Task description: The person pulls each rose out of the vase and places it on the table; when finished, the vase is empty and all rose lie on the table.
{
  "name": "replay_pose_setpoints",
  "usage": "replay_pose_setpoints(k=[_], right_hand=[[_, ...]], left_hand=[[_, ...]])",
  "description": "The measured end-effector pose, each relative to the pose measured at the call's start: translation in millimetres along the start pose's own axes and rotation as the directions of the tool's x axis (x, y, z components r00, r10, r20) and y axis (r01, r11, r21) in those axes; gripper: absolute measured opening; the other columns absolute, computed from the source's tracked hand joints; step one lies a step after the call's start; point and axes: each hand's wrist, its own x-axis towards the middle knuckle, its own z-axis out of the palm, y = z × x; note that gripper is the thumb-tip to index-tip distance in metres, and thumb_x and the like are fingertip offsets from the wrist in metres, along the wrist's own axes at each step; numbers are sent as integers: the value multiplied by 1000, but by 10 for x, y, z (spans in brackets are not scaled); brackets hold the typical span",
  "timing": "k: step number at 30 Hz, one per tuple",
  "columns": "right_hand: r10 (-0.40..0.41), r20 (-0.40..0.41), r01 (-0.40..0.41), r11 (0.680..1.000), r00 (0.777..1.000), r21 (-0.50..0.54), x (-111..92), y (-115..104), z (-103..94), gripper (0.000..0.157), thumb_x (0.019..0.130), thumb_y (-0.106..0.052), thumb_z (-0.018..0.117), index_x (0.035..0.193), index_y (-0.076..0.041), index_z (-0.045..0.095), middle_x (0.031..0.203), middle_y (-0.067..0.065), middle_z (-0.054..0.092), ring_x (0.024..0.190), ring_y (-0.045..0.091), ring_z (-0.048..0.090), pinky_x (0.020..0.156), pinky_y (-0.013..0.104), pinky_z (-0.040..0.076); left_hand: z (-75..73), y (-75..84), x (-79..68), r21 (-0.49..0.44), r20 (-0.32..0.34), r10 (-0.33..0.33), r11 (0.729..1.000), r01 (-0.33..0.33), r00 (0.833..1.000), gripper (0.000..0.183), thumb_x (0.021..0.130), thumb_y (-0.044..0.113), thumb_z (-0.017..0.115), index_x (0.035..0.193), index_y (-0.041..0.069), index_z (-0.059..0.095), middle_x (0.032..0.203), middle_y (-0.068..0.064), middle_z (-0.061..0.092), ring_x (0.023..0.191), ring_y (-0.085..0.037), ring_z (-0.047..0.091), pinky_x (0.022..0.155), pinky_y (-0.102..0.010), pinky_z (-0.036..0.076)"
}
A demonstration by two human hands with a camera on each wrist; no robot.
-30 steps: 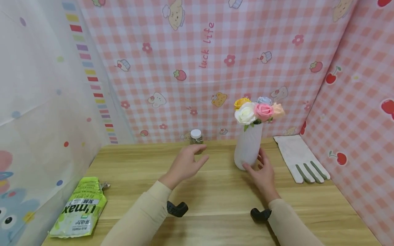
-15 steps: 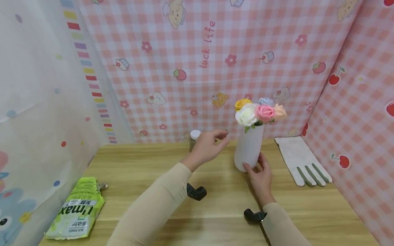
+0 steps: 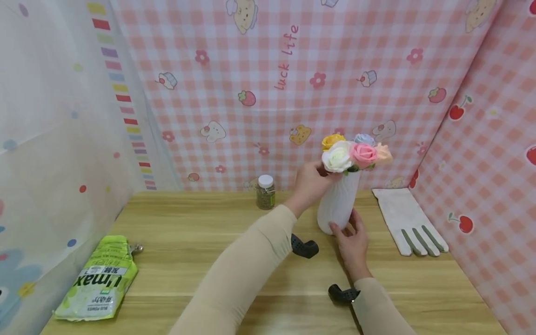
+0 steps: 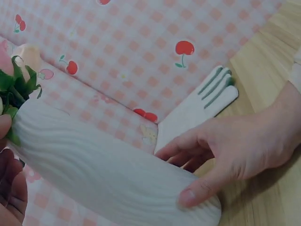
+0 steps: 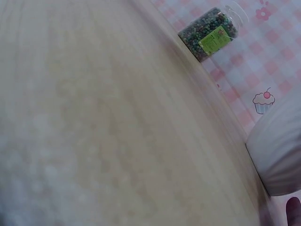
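A white vase [image 3: 338,207] with wavy ridges stands slightly tilted on the table, filled with artificial roses [image 3: 363,155] in white, pink, yellow, blue and peach. Low on its body, my right hand [image 3: 353,246] grips it, thumb on the front and fingers round the right side. My left hand [image 3: 311,184] is up at the vase's neck, under the white rose [image 3: 337,157]; its fingertips are partly hidden there. In the left wrist view, the left fingers [image 4: 14,188] are bent close to the rim and green leaves [image 4: 16,84]; I cannot tell whether they pinch anything.
A small white-lidded jar [image 3: 265,194] of coloured granules stands at the back. To the right lies a white glove [image 3: 408,221] with green-grey finger stripes. A green bag [image 3: 100,281] with a metal clip [image 3: 137,248] is at the left. Patterned cloth walls [image 3: 234,116] enclose the wooden table [image 3: 201,232].
My left hand has moved right and up, from in front of the jar to the vase's neck, uncovering the jar. The right hand has stayed on the vase.
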Motion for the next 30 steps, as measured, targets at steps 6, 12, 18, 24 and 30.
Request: replay_pose_setpoints(k=[6,12,18,24,30], right_hand=[[12,-4,-12,1000,1000,20,9,62,19,76,82,-13,78,146,-7,38,136,14,48,124,24,46,92,24,47],[15,-1,-15,1000,1000,15,33,97,13,76,82,-14,77,147,-8,38,137,15,48,124,25,46,89,21,47],[6,-23,-6,1000,1000,-15,94,312,3,76,81,-21,79,146,-18,40,136,7,50,123,18,47,90,20,47],[-6,-33,5,1000,999,-20,79,344,18,75,81,-21,79,146,-20,41,135,5,51,122,17,48,90,20,47],[7,-16,-7,1000,1000,-24,53,191,14,75,82,-16,78,146,-12,39,137,12,49,124,24,46,93,25,47]], left_hand=[[60,-3,51,-78,-51,-48,996,44,998,25,80,23,81,100,10,73,84,5,70,75,-4,62,63,-19,52],[146,47,58,-111,-41,-92,990,87,995,21,81,22,79,99,12,75,90,5,73,81,-1,64,68,-18,52],[168,73,71,-137,-20,-66,989,62,998,25,85,21,76,106,10,71,95,2,72,86,-3,64,72,-18,52],[168,90,61,-226,-18,-62,973,56,998,22,90,20,69,111,12,66,94,2,70,83,-5,63,69,-20,52],[183,118,67,-280,-72,-83,958,60,994,10,92,18,67,92,8,67,74,1,63,65,-7,57,57,-21,49]])
